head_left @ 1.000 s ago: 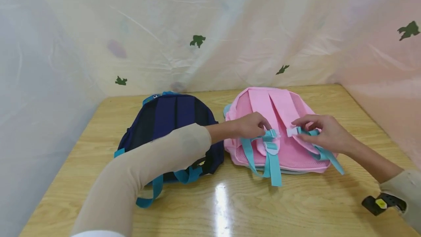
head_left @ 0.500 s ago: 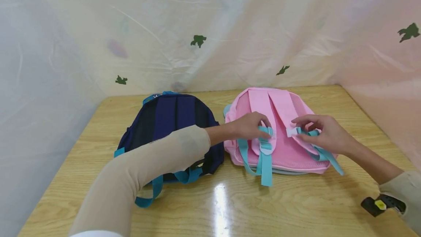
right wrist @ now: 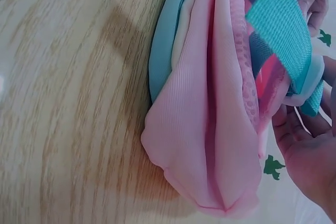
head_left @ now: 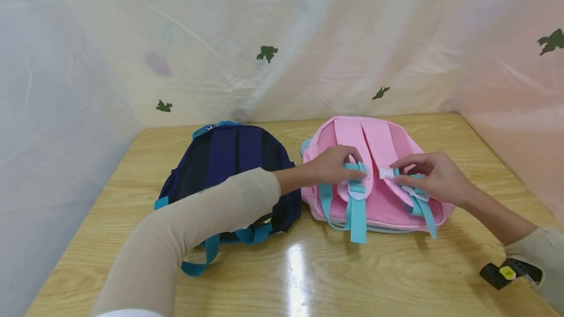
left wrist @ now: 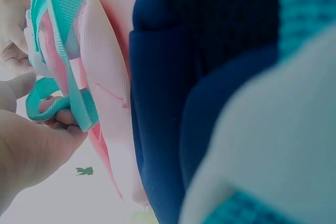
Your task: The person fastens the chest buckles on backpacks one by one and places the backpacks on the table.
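A pink backpack (head_left: 396,214) lies on the table, its back panel and shoulder straps facing up. My left hand (head_left: 337,164) pinches a teal webbing strap (head_left: 353,174) on the bag's left shoulder strap, and the webbing loops between thumb and fingers in the left wrist view. Across a small gap, my right hand (head_left: 440,175) holds a white plastic buckle (head_left: 386,173) on teal webbing between thumb and fingertips. Loose teal strap ends (head_left: 359,221) hang down over the bag's lower edge. In the right wrist view, the right fingers (right wrist: 286,129) are beneath the white fitting and webbing.
A dark blue backpack (head_left: 235,148) lies to the left, partly under my left forearm, with blue straps (head_left: 211,253) trailing onto the wooden table (head_left: 352,278). A pale curtain (head_left: 198,62) with green leaf shapes hangs behind and at the sides.
My left hand has shifted slightly left and up with the teal webbing, thumb now more visible. The right hand has brought the white buckle slightly left, and its strap end swings left too.
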`<action>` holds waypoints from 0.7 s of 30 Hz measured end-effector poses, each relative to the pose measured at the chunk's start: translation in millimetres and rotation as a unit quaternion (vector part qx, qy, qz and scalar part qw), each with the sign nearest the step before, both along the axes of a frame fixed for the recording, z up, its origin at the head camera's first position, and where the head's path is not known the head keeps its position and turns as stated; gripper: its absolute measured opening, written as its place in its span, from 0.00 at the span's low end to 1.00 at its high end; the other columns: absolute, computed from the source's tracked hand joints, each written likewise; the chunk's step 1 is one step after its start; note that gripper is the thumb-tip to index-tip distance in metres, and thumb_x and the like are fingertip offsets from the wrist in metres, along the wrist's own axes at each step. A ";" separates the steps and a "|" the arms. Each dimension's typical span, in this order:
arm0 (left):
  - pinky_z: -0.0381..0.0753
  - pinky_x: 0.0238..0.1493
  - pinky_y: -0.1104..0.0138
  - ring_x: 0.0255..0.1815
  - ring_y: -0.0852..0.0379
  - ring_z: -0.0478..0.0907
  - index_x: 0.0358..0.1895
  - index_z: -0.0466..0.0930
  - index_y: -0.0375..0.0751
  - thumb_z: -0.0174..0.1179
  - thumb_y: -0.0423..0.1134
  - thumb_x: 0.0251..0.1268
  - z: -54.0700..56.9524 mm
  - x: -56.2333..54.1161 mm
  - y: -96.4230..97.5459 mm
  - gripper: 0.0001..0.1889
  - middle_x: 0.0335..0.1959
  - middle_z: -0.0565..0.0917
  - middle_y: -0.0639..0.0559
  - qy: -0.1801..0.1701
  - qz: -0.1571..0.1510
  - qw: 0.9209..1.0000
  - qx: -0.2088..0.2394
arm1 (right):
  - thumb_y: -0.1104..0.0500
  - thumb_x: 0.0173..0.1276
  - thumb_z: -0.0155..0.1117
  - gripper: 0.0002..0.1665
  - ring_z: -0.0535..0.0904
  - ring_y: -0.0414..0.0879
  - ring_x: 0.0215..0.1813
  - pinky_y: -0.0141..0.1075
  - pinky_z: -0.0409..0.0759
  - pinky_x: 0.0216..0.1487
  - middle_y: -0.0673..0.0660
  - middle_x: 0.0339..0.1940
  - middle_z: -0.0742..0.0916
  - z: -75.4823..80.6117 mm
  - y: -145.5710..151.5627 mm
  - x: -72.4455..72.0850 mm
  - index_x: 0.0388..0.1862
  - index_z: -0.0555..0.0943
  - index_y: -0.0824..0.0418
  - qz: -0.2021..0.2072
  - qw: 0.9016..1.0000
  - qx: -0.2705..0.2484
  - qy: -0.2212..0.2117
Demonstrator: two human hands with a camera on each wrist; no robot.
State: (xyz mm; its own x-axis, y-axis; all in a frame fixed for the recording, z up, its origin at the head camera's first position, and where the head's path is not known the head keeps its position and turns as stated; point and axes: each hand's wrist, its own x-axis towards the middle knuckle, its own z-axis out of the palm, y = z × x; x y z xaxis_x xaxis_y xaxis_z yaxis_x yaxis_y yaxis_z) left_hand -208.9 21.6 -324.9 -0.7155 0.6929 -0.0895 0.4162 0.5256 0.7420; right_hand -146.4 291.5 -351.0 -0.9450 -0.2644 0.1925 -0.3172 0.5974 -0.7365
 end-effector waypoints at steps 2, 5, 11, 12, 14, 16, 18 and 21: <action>0.71 0.34 0.74 0.33 0.60 0.71 0.53 0.83 0.42 0.67 0.44 0.72 -0.3 0.4 0.6 0.13 0.36 0.78 0.53 -0.005 0.003 1.000 0.010 | 0.70 0.62 0.76 0.14 0.83 0.41 0.33 0.25 0.78 0.35 0.46 0.35 0.88 -0.8 -1.0 -0.4 0.47 0.89 0.68 -0.001 1.000 -0.014 -0.003; 0.69 0.33 0.73 0.31 0.60 0.69 0.54 0.84 0.42 0.66 0.43 0.73 -0.2 0.7 1.8 0.13 0.33 0.76 0.52 -0.008 0.004 1.000 0.024 | 0.71 0.62 0.76 0.13 0.83 0.42 0.32 0.26 0.78 0.33 0.46 0.34 0.89 -1.8 -2.1 -1.3 0.47 0.89 0.69 -0.004 0.999 -0.031 -0.007; 0.72 0.31 0.74 0.27 0.60 0.74 0.57 0.85 0.39 0.67 0.40 0.72 -2.1 0.6 1.7 0.15 0.35 0.80 0.51 -0.018 -0.001 0.998 0.060 | 0.69 0.64 0.75 0.13 0.83 0.40 0.34 0.26 0.79 0.33 0.43 0.34 0.89 -1.2 -3.1 -1.4 0.48 0.89 0.69 -0.022 0.999 -0.025 -0.016; 0.72 0.31 0.74 0.27 0.59 0.75 0.57 0.85 0.38 0.67 0.39 0.72 -2.6 0.5 1.4 0.15 0.36 0.80 0.50 -0.016 -0.002 0.998 0.065 | 0.69 0.64 0.76 0.13 0.83 0.40 0.34 0.26 0.79 0.34 0.43 0.35 0.89 -1.2 -3.3 -1.3 0.48 0.89 0.69 -0.023 0.999 -0.023 -0.015; 0.72 0.32 0.74 0.30 0.59 0.74 0.58 0.86 0.38 0.67 0.38 0.72 -3.6 0.4 0.9 0.15 0.37 0.81 0.50 -0.011 -0.003 0.997 0.072 | 0.69 0.64 0.76 0.13 0.83 0.40 0.35 0.26 0.80 0.34 0.44 0.35 0.90 -1.7 -3.9 -1.6 0.48 0.89 0.69 -0.021 0.999 -0.023 -0.014; 0.71 0.33 0.74 0.32 0.59 0.73 0.58 0.86 0.38 0.67 0.38 0.72 -4.4 0.6 0.5 0.16 0.36 0.81 0.50 -0.005 -0.004 0.997 0.074 | 0.68 0.64 0.76 0.13 0.82 0.40 0.35 0.26 0.80 0.34 0.47 0.35 0.91 -2.4 -4.3 -1.9 0.48 0.89 0.69 -0.016 0.999 -0.026 -0.014; 0.70 0.33 0.75 0.34 0.59 0.72 0.59 0.86 0.38 0.67 0.38 0.72 -4.8 0.5 0.2 0.16 0.36 0.80 0.51 -0.002 -0.003 0.997 0.075 | 0.68 0.64 0.76 0.13 0.82 0.40 0.36 0.26 0.80 0.34 0.49 0.36 0.91 -3.0 -4.5 -2.5 0.48 0.89 0.69 -0.013 0.999 -0.028 -0.015; 0.70 0.34 0.75 0.35 0.59 0.72 0.59 0.86 0.39 0.67 0.38 0.72 -5.2 0.1 0.3 0.16 0.36 0.81 0.51 0.001 -0.004 0.997 0.077 | 0.67 0.65 0.75 0.14 0.82 0.40 0.36 0.26 0.80 0.35 0.48 0.36 0.91 -3.4 -4.6 -3.4 0.49 0.89 0.69 -0.013 0.999 -0.026 -0.018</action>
State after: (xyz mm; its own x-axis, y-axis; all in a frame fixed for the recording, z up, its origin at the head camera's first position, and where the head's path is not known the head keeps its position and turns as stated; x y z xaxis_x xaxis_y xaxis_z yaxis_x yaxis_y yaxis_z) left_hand -208.8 21.9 -330.1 -0.7106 0.7033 0.0203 0.4217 0.4027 0.8124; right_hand -149.8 286.9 -354.4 -0.9580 -0.2299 0.1714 -0.2748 0.5654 -0.7777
